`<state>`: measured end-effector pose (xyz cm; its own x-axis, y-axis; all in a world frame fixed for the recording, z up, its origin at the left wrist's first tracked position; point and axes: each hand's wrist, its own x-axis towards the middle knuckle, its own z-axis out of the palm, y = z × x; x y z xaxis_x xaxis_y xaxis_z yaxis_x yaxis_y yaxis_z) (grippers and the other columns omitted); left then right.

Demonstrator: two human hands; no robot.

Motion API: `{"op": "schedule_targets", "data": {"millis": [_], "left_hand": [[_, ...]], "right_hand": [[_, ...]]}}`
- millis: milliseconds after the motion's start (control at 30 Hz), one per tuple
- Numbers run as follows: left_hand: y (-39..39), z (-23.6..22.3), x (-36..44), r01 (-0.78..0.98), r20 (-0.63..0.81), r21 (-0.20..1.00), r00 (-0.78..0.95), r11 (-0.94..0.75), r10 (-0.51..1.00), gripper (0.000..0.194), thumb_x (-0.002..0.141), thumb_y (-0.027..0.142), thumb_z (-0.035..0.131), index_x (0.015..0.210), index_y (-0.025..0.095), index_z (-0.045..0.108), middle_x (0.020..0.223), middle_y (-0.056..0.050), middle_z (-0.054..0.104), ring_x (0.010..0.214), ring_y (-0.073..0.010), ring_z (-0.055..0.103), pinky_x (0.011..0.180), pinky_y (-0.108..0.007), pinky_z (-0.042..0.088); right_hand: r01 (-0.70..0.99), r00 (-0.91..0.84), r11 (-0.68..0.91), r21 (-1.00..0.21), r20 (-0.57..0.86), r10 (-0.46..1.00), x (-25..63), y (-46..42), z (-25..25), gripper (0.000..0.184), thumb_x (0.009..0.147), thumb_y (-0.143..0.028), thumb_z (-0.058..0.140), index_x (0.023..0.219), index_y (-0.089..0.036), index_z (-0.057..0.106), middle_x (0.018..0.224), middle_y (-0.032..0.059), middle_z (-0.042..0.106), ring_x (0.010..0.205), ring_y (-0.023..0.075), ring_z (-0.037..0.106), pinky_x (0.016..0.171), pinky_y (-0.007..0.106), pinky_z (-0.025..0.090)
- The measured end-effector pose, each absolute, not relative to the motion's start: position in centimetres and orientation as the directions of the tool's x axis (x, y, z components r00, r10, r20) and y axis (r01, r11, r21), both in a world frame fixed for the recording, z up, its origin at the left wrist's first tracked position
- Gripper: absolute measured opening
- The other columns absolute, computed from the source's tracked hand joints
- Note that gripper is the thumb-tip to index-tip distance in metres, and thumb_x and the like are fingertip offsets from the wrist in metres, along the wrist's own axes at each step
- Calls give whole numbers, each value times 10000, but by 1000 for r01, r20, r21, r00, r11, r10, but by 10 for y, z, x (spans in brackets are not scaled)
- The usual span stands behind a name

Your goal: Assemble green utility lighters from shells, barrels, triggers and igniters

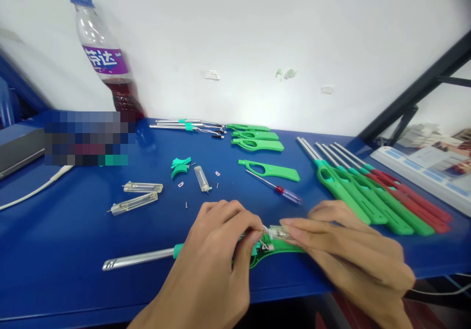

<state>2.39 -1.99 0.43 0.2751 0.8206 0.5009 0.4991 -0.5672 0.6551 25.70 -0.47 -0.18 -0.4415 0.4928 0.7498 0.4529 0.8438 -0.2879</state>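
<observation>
An open green lighter (272, 248) with a long metal tube (138, 259) lies near the front edge of the blue table (73, 250). My left hand (217, 250) presses on its middle, fingers curled and pinched at the small clear part (277, 232) inside it. My right hand (349, 243) holds the handle end, index finger stretched along that clear part. Both hands cover most of the green shell.
Finished green and red lighters (368, 191) lie in a row at right. Green handle shells (257, 140), a small screwdriver (279, 189), clear fuel tanks (134, 204), metal tubes (184, 124) and tiny screws are spread mid-table. A drink bottle (106, 59) stands at back left.
</observation>
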Motion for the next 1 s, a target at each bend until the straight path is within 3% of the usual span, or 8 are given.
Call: {"op": "schedule_targets", "data": {"millis": [300, 567, 767, 1000], "left_hand": [[-21, 1, 22, 508, 457, 684, 261, -524, 850, 219, 1033, 88, 519, 952, 238, 655, 926, 57, 691, 839, -139, 611, 781, -322, 431], [-16, -3, 20, 654, 520, 527, 257, -543, 814, 187, 1064, 117, 533, 968, 238, 640, 902, 49, 691, 809, -194, 568, 791, -387, 375], [-20, 1, 19, 614, 473, 595, 254, -519, 843, 203, 1047, 121, 523, 952, 238, 659, 916, 27, 701, 833, -199, 596, 789, -388, 421], [-18, 5, 21, 554, 549, 588, 260, -588, 794, 210, 1016, 77, 542, 920, 207, 675, 876, 7, 696, 797, -193, 590, 753, -387, 438]], "right_hand": [[462, -450, 845, -269, 750, 484, 254, -1, 1, 374, 895, 48, 744, 1167, -205, 785, 1057, 17, 843, 805, 183, 711, 731, 390, 546], [542, -441, 807, -237, 736, 513, 251, 2, 4, 271, 892, -60, 822, 1128, -184, 772, 956, 3, 834, 822, 165, 683, 816, 385, 536], [534, -454, 811, -240, 728, 514, 251, 2, 4, 226, 933, -107, 783, 1140, -192, 752, 908, -3, 824, 790, 170, 678, 802, 380, 539], [503, -455, 828, -248, 739, 498, 251, 3, 7, 269, 930, -108, 778, 1177, -213, 756, 890, -5, 832, 743, 183, 694, 752, 383, 559]]}}
